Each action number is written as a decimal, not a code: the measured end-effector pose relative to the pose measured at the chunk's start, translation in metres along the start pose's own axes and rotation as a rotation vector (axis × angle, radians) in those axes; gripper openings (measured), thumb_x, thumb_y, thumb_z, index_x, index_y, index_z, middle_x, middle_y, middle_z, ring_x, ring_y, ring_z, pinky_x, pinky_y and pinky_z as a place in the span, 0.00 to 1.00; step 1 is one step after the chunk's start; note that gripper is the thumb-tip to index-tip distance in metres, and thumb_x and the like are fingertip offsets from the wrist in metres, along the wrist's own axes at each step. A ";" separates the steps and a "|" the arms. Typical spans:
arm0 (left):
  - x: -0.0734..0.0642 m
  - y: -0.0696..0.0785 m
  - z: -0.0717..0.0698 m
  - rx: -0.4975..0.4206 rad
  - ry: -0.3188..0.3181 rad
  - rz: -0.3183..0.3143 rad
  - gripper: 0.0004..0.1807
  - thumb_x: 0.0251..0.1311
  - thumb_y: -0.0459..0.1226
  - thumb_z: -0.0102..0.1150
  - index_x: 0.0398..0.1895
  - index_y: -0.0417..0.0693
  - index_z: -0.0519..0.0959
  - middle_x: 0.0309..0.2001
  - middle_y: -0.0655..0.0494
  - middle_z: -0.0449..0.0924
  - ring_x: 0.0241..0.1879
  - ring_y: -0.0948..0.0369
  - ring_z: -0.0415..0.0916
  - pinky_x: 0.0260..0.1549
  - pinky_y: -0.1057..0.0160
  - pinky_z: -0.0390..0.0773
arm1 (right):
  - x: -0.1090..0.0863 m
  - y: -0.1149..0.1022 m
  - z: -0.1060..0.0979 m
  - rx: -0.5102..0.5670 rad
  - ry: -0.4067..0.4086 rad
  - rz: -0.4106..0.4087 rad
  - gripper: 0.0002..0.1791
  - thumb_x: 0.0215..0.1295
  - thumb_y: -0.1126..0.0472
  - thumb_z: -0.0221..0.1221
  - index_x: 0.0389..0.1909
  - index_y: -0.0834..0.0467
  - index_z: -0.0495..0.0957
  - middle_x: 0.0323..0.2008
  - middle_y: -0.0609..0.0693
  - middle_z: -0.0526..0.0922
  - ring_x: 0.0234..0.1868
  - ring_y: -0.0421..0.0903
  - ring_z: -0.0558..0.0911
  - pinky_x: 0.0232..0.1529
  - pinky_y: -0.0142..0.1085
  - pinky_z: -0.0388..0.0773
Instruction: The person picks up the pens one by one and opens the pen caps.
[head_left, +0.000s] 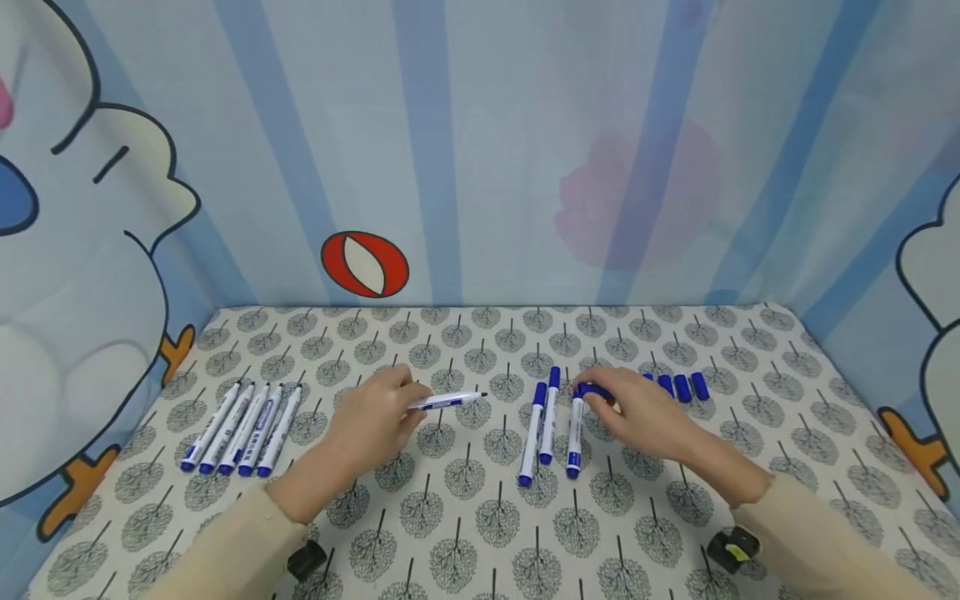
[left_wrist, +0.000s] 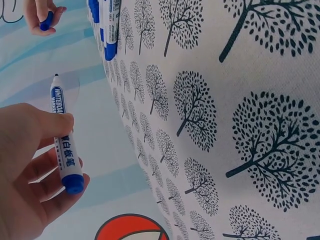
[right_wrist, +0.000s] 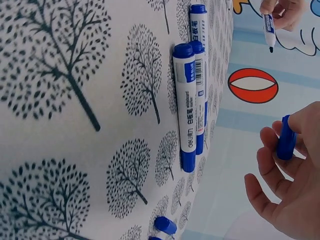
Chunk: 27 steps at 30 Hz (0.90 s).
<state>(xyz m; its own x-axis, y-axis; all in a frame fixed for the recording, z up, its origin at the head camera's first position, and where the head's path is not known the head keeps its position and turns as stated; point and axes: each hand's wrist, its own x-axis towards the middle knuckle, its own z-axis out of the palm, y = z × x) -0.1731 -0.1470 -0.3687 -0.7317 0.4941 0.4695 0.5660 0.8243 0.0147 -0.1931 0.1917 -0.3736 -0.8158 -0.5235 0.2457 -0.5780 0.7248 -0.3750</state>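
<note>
My left hand (head_left: 377,410) pinches an uncapped whiteboard marker (left_wrist: 63,137) between thumb and fingers, its dark tip pointing right in the head view. A blue marker cap (right_wrist: 286,139) is held between the thumb and fingers of my right hand (head_left: 643,410). Three capped whiteboard markers lie just left of that hand: a left one (head_left: 531,437), a middle one (head_left: 551,417) and a right one (head_left: 575,429), which is partly behind the held cap from the head camera. Marker and cap are apart, both above the cloth.
Several uncapped markers (head_left: 243,425) lie side by side on the left of the tree-patterned tablecloth (head_left: 465,517). Several loose blue caps (head_left: 682,387) stand in a row beyond my right hand, one partly hidden. A printed curtain (head_left: 495,150) rises behind the table.
</note>
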 end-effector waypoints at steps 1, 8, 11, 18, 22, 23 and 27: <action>0.000 -0.001 0.000 0.005 -0.009 -0.011 0.12 0.42 0.34 0.70 0.34 0.49 0.84 0.24 0.59 0.70 0.21 0.66 0.62 0.12 0.76 0.60 | 0.000 0.001 0.000 -0.003 0.001 -0.001 0.13 0.67 0.60 0.52 0.50 0.54 0.75 0.41 0.47 0.80 0.28 0.34 0.73 0.25 0.30 0.70; -0.003 -0.006 0.002 0.032 -0.048 -0.066 0.11 0.42 0.36 0.71 0.33 0.49 0.84 0.25 0.60 0.70 0.19 0.68 0.61 0.12 0.75 0.61 | -0.002 0.005 -0.002 -0.005 0.012 -0.010 0.14 0.64 0.63 0.53 0.51 0.56 0.74 0.43 0.49 0.81 0.20 0.32 0.67 0.21 0.28 0.66; -0.004 -0.008 0.001 0.019 -0.053 -0.102 0.10 0.42 0.35 0.70 0.32 0.48 0.83 0.25 0.60 0.72 0.19 0.68 0.63 0.11 0.75 0.60 | -0.003 0.006 -0.003 -0.015 0.029 -0.006 0.15 0.63 0.63 0.55 0.51 0.56 0.74 0.41 0.49 0.81 0.17 0.32 0.64 0.18 0.28 0.65; -0.010 -0.013 -0.002 -0.021 -0.093 -0.205 0.10 0.45 0.34 0.67 0.34 0.46 0.82 0.28 0.58 0.76 0.21 0.65 0.71 0.12 0.74 0.63 | -0.006 0.008 -0.004 -0.063 0.074 -0.008 0.16 0.62 0.62 0.57 0.52 0.54 0.74 0.35 0.46 0.81 0.18 0.32 0.64 0.17 0.27 0.64; -0.014 -0.018 -0.003 -0.036 -0.135 -0.289 0.11 0.46 0.35 0.66 0.36 0.47 0.82 0.29 0.57 0.76 0.20 0.65 0.70 0.11 0.73 0.63 | -0.007 0.008 -0.005 -0.083 0.098 -0.008 0.16 0.62 0.62 0.57 0.52 0.54 0.74 0.31 0.45 0.80 0.19 0.32 0.65 0.17 0.27 0.63; -0.015 -0.019 -0.004 -0.039 -0.142 -0.310 0.11 0.47 0.35 0.66 0.37 0.48 0.82 0.29 0.57 0.76 0.19 0.65 0.70 0.10 0.72 0.63 | -0.008 0.009 -0.005 -0.085 0.105 -0.008 0.16 0.62 0.62 0.57 0.52 0.54 0.74 0.32 0.45 0.80 0.19 0.33 0.65 0.18 0.27 0.64; -0.019 -0.025 -0.005 -0.048 -0.159 -0.363 0.12 0.47 0.36 0.66 0.38 0.47 0.82 0.28 0.56 0.76 0.18 0.65 0.69 0.10 0.71 0.63 | -0.010 0.010 -0.006 -0.098 0.135 -0.027 0.16 0.61 0.63 0.57 0.51 0.56 0.75 0.38 0.48 0.81 0.24 0.36 0.71 0.23 0.30 0.69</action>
<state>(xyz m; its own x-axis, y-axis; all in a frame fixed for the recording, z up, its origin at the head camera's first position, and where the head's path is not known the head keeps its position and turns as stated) -0.1715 -0.1780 -0.3740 -0.9351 0.2128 0.2834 0.2739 0.9413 0.1970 -0.1910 0.2068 -0.3746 -0.7914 -0.4828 0.3748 -0.5930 0.7551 -0.2795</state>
